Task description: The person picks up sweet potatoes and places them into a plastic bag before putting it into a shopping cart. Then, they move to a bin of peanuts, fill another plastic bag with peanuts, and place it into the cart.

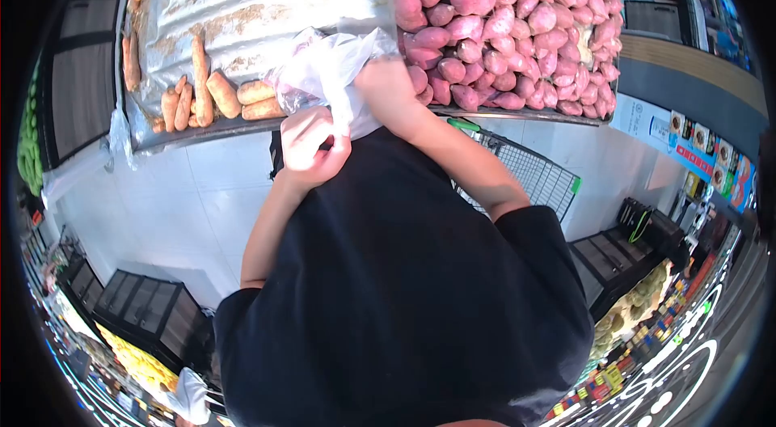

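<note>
A translucent plastic bag with pinkish contents hangs in front of me at the near edge of the produce stand. My left hand is closed, its fingers curled around the twisted end of the bag. Against the bag's upper right side, my right hand is closed on the plastic; its fingertips are mostly hidden. Several carrots lie beyond my left hand in the metal tray. To the right is a heap of purple-skinned sweet potatoes.
A shopping cart with green corner pieces stands under my right forearm. The stand's front rim runs across just past my hands. Dark cabinets are at the lower left, and a shelf with printed packages is at the right.
</note>
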The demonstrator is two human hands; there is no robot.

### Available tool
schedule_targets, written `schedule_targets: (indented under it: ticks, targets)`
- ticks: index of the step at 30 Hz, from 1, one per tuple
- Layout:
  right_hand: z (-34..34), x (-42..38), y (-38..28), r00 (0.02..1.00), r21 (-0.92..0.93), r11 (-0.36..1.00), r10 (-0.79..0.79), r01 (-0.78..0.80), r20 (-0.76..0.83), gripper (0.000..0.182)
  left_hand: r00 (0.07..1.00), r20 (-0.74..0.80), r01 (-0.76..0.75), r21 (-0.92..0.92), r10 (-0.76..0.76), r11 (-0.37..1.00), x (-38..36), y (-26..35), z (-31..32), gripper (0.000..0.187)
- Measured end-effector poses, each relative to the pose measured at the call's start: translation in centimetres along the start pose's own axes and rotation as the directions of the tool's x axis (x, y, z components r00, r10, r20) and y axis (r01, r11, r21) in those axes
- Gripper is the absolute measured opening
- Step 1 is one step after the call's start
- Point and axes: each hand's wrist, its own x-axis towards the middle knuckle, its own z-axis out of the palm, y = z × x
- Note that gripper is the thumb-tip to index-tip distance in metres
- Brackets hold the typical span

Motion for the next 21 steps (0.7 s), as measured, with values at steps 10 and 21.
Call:
schedule_targets:
  ticks: [10,21]
  targets:
    - [-0.2,0.6,0.0,0.998,0.057,0.996,0.070,-0.069,-0.009,0.009,1.000,0.004,0.021,0.032,-0.021,0.999,-0.6,0.0,-0.3,0.018]
    - [-11.5,-8.7,6.4,0.678,0.861,0.492,0.677,-0.130,-0.285,0.018,0.972,-0.226,0.088,0.104,-0.062,0.991,-1.2,0.1,-1.8,0.013]
